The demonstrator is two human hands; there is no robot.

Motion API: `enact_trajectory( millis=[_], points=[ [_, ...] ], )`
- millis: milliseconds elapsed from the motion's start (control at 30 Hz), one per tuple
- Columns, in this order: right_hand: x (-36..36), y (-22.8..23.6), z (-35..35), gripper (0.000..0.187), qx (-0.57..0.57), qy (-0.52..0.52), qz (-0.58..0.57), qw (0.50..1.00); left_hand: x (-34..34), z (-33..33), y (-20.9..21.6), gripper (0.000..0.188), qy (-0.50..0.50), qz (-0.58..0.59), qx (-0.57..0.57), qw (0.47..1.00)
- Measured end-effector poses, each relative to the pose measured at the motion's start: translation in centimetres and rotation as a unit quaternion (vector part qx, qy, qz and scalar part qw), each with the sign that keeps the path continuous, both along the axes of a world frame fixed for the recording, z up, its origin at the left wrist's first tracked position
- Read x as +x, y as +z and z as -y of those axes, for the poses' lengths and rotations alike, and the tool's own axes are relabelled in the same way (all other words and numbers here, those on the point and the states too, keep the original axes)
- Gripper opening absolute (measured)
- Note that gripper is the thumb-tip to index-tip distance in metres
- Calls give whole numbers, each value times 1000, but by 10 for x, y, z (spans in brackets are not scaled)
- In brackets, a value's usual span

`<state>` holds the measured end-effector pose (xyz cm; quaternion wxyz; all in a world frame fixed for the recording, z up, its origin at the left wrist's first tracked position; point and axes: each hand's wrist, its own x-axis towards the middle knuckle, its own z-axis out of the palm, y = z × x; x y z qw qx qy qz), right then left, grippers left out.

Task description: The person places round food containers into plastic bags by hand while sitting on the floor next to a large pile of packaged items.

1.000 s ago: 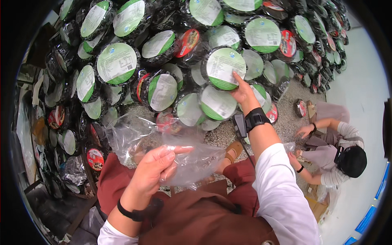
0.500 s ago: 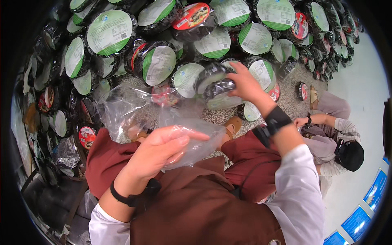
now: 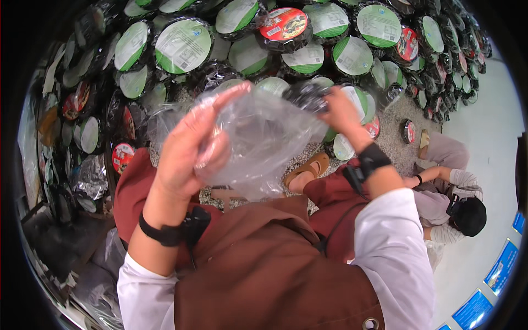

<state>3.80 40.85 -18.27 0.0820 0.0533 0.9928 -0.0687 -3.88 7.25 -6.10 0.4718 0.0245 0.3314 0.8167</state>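
My left hand (image 3: 190, 148) holds up a clear plastic bag (image 3: 264, 140), gripping its edge at chest height. My right hand (image 3: 338, 110) grips a round black bowl with a wrinkled wrap (image 3: 306, 94) and holds it at the bag's upper right edge. Both wrists carry black bands. Behind the bag lies a big heap of round black bowls with green-and-white lids (image 3: 181, 47) and a few with red lids (image 3: 283, 23).
A person in light clothes and a black cap (image 3: 467, 214) crouches at the right on the pale floor. Loose bowls (image 3: 408, 131) lie near that person. Crumpled foil and dark bags (image 3: 91, 179) pile up at the left. My sandalled foot (image 3: 306, 168) rests on speckled ground.
My right hand picked a bowl off the heap and brought it back to the bag. My left hand lifted the bag higher and closer to the camera.
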Motion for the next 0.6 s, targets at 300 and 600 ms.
enact_trajectory(
  millis=[300,600],
  points=[
    [61,140,105,22,-719,-89,-375,579,14,17,31,45,-47,55,338,938],
    [101,137,230,7,71,295,-157,940,66,51,28,37,-19,-336,-244,910]
  ],
)
